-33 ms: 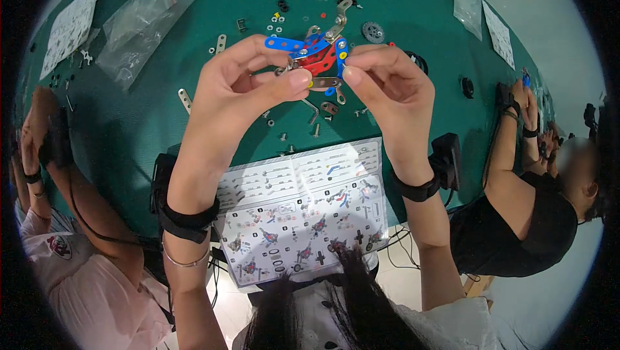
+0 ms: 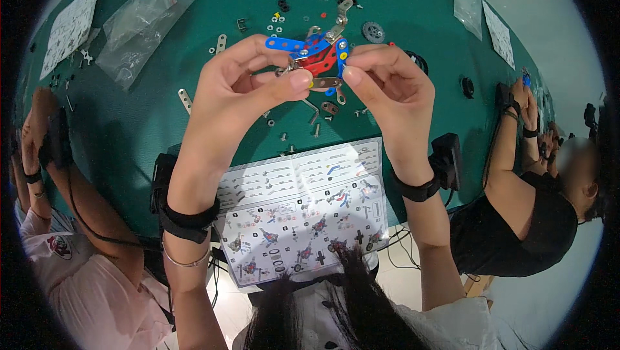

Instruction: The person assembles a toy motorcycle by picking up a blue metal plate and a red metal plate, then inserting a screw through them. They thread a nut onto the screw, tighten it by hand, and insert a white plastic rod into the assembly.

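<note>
Between my two hands, above the green table, is a partly built construction-kit model (image 2: 321, 59) of red, blue and silver perforated strips joined by screws. My left hand (image 2: 248, 82) pinches its left side between thumb and fingers, near a blue strip (image 2: 284, 44) that sticks out to the left. My right hand (image 2: 391, 79) grips the right side, thumb and index finger on the lower end of an upright blue strip (image 2: 343, 54) with a yellow washer. A bent silver bracket (image 2: 340, 19) rises from the model's top. The fingertips hide part of the joints.
A printed instruction sheet (image 2: 303, 214) lies at the table's near edge. Around the model are a grey wheel (image 2: 372, 31), a hex key (image 2: 312, 112), screws (image 2: 317, 130), nuts and strips. A clear plastic bag (image 2: 145, 27) lies far left. Other people sit at both sides.
</note>
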Demonstrator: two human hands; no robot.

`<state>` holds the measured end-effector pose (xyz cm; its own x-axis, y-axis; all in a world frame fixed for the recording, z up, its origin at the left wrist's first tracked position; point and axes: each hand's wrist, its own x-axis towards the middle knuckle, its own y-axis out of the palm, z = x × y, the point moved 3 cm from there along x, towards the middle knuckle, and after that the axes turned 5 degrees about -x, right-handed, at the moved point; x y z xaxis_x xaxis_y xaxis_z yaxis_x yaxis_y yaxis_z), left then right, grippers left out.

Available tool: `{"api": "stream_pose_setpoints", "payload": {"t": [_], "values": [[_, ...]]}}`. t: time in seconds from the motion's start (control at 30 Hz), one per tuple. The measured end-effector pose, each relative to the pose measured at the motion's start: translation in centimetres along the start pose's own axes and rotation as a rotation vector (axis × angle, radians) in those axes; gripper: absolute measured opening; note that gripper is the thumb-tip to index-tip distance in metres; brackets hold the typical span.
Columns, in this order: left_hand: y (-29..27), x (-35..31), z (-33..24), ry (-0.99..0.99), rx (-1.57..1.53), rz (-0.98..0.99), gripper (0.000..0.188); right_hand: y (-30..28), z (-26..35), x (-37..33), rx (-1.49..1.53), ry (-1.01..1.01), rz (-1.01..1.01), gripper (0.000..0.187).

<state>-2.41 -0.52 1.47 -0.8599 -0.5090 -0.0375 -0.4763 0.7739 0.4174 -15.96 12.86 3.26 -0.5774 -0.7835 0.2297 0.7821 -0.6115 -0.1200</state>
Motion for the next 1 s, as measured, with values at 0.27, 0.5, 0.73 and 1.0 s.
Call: {"api": "stream_pose_setpoints", "payload": {"t": [0.27, 0.5, 0.73, 1.0], "values": [[-0.1, -0.4, 0.0, 0.032, 0.030, -0.005, 0.028, 0.4, -0.4, -0.1, 0.064, 0.082, -0.020, 0.014], [-0.2, -0.4, 0.1, 0.003, 0.026, -0.004, 0.028, 0.2, 0.1, -0.2, -0.083, 0.074, 0.042, 0.014], [-0.4, -0.4, 1.1, 0.045, 0.172, -0.079, 0.027, -0.3, -0.9, -0.1, -0.008, 0.198, 0.112, 0.013], [-0.8, -0.6, 2.0, 0.157, 0.472, -0.176, 0.038, -0.4, -2.5, -0.1, 0.068, 0.304, 0.195, 0.012]]}}
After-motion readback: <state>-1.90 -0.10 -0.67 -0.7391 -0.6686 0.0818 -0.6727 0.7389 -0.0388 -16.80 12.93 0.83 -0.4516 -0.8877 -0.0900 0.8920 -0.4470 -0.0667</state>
